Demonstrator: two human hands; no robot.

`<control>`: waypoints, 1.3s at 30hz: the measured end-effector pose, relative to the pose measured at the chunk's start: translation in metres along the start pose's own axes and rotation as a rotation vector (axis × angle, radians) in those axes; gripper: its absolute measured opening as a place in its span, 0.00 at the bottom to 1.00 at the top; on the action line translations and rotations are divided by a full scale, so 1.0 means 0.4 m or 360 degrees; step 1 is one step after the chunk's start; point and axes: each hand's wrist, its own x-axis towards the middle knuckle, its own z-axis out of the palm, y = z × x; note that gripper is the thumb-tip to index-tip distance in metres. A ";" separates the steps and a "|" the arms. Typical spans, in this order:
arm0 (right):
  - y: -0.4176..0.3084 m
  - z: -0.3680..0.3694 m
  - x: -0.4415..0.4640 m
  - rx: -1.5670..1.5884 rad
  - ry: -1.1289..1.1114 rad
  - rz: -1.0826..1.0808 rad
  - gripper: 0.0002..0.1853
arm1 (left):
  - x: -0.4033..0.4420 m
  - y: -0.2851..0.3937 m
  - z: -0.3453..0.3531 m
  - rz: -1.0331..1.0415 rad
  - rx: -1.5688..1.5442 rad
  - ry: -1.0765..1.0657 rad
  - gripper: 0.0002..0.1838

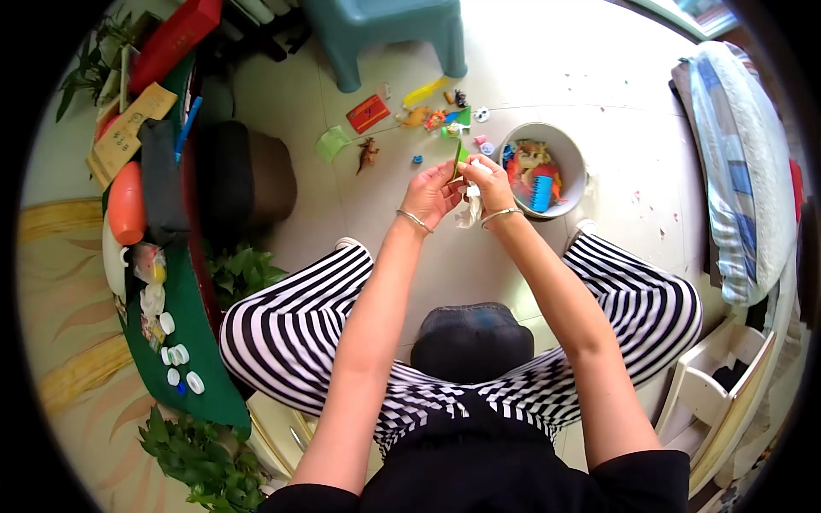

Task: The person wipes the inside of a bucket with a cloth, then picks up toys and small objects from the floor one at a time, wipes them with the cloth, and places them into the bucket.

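Note:
Both hands meet in front of me, above the floor. My left hand pinches a thin green flat piece, seen nearly edge-on. A crumpled white tissue hangs from my right hand, whose fingers press near the green piece. Just beyond them on the floor lie small toys, among them a brown toy dinosaur, an orange toy animal and a small blue piece. Right of my hands stands a round grey bucket with colourful toys and a blue ridged piece inside.
A red card, a pale green paper and a yellow strip lie farther out. A blue-grey stool stands ahead. Left is a green-topped table with white caps; right, an open white drawer. A dark stool is between my legs.

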 end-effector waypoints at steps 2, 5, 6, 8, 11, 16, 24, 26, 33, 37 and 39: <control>-0.080 0.008 -0.065 -0.0032 -0.0104 -0.0027 0.05 | -0.038 0.028 0.055 0.0006 0.0089 -0.0147 0.09; -0.170 0.002 -0.134 -0.0128 -0.0206 -0.0102 0.05 | -0.091 0.062 0.152 0.0078 0.0211 -0.0287 0.07; -0.199 0.005 -0.157 -0.0160 -0.0240 -0.0113 0.05 | -0.111 0.075 0.184 0.0073 0.0301 -0.0311 0.07; -0.254 0.014 -0.208 -0.0102 -0.0288 -0.0138 0.05 | -0.157 0.095 0.249 0.0075 0.0399 -0.0339 0.07; -0.294 0.006 -0.259 -0.0023 -0.0395 -0.0094 0.07 | -0.216 0.103 0.323 0.0160 0.0693 -0.0305 0.06; -0.287 0.041 -0.293 -0.0029 -0.0258 -0.0234 0.10 | -0.227 0.084 0.319 0.0736 0.1231 -0.0282 0.05; -0.328 0.032 -0.310 -0.0168 -0.0354 -0.0297 0.10 | -0.251 0.096 0.354 0.0593 0.0985 -0.0236 0.05; -0.342 0.020 -0.306 -0.0211 -0.0420 -0.0287 0.12 | -0.251 0.105 0.354 0.0530 0.0909 -0.0262 0.07; -0.361 0.024 -0.313 -0.0078 -0.0429 -0.0207 0.10 | -0.256 0.110 0.385 0.0321 0.0799 -0.0412 0.07; -0.354 0.035 -0.309 -0.0081 -0.0438 -0.0256 0.10 | -0.260 0.106 0.393 0.0302 0.0739 -0.0261 0.07; -0.356 0.028 -0.299 -0.0526 -0.0379 -0.0494 0.08 | -0.249 0.103 0.375 0.0378 0.0839 -0.0286 0.08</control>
